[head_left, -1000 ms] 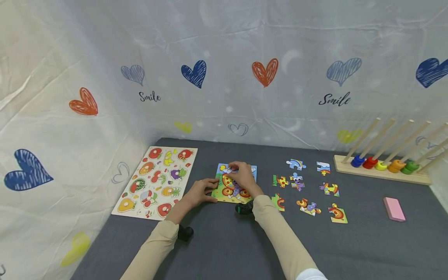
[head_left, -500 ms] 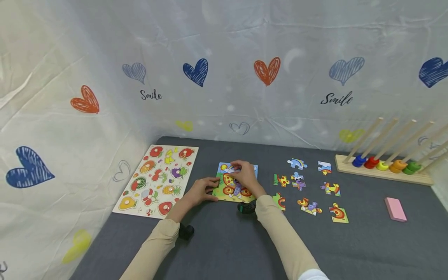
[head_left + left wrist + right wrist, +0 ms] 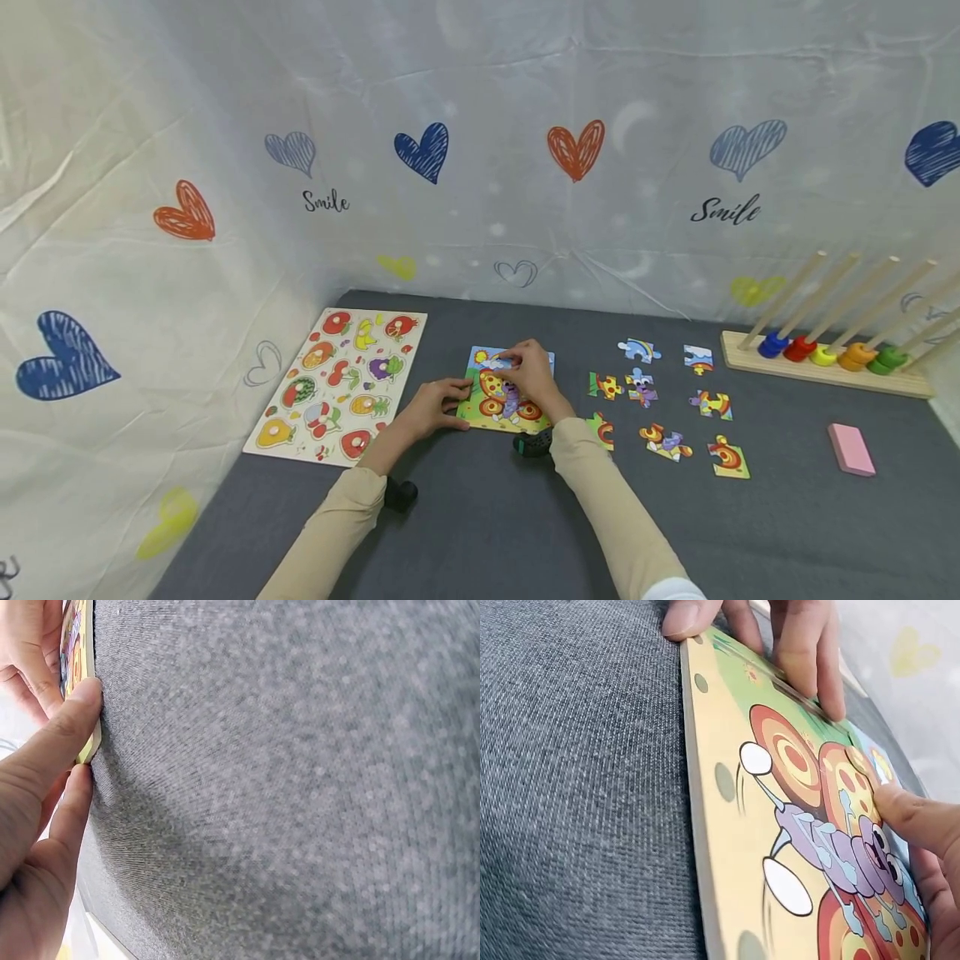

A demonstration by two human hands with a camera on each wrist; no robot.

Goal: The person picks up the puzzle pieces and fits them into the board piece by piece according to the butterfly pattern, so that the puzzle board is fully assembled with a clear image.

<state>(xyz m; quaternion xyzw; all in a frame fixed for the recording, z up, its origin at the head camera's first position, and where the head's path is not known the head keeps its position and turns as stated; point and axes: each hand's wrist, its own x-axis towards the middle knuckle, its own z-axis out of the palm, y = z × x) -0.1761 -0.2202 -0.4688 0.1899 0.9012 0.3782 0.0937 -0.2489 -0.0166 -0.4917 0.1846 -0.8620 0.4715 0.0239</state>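
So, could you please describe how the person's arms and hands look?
The left sleeve and right sleeve are beige, with white cloth at the right arm's near end. The left hand and right hand wear no gloves. A black device sits at the left wrist, and another black device, marked green, at the right.

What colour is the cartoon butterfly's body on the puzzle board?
Purple. The butterfly's body shows best in the right wrist view.

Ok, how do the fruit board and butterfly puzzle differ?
The fruit board is larger than the butterfly puzzle. The fruit board shows many pictures, the butterfly puzzle one scene. The left hand holds the butterfly puzzle; no hand touches the fruit board. Both rest on gray cloth.
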